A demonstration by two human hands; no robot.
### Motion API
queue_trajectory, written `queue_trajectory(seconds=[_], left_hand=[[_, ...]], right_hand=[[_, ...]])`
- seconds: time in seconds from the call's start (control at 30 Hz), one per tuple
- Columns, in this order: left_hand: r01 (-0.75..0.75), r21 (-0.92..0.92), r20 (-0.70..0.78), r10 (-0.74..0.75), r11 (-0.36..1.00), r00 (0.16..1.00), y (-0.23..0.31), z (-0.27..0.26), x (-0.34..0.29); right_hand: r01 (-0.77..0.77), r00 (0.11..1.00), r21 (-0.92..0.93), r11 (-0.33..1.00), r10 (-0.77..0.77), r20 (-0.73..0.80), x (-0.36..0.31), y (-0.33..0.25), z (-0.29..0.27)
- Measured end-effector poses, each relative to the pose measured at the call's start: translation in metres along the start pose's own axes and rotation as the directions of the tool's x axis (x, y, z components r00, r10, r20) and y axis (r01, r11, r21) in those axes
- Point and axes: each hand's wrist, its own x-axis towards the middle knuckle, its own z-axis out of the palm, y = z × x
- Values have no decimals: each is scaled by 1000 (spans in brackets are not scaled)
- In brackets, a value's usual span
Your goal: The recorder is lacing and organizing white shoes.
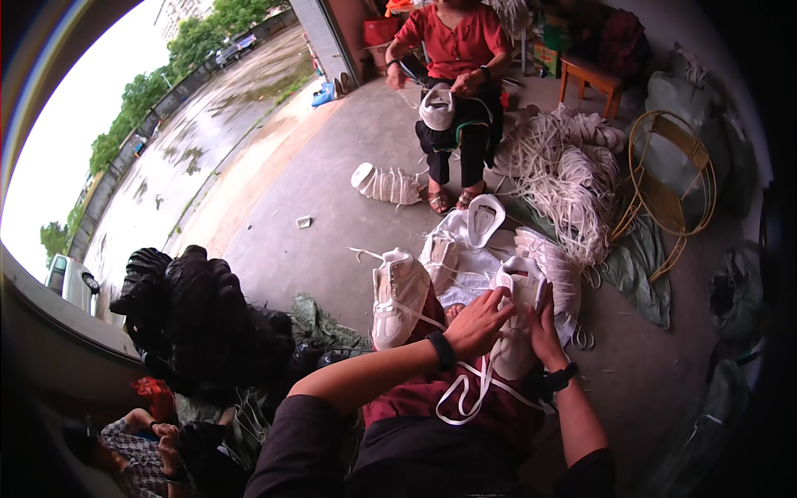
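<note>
A white sneaker rests on my lap, its collar pointing away from me. My left hand is closed at its left side, fingertips on the edge of the lacing area; whether they also pinch a lace cannot be told. Against the sneaker's right side my right hand grips it, fingers pointing up along the collar. A loose white shoelace loops down over my dark red trousers. Just left stands another white sneaker with its lace hanging loose. Beyond it, one more white shoe lies on a white sheet.
Ahead sits a person in red handling a white shoe. A tied shoe bundle lies on the floor, a tangled lace pile at right. Black sacks stand left, a bamboo chair frame right. Another person sits lower left.
</note>
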Motion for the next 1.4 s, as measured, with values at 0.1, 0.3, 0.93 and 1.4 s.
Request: queue_trajectory(seconds=[0.1,0.3,0.93,1.4], left_hand=[[-151,159,31,148,976,988,3,-2,5],[-293,315,171,250,903,953,-6,5,22],[-447,180,454,329,876,828,-42,50,80],[-321,215,547,159,922,822,-39,52,82]], right_hand=[[-3,999,3,1000,3,41,-5,8,-7],[58,995,-19,998,-56,87,1,15,-13],[250,966,-19,968,-251,-68,32,77,-15],[193,975,-180,965,-209,-75,36,89,-7]])
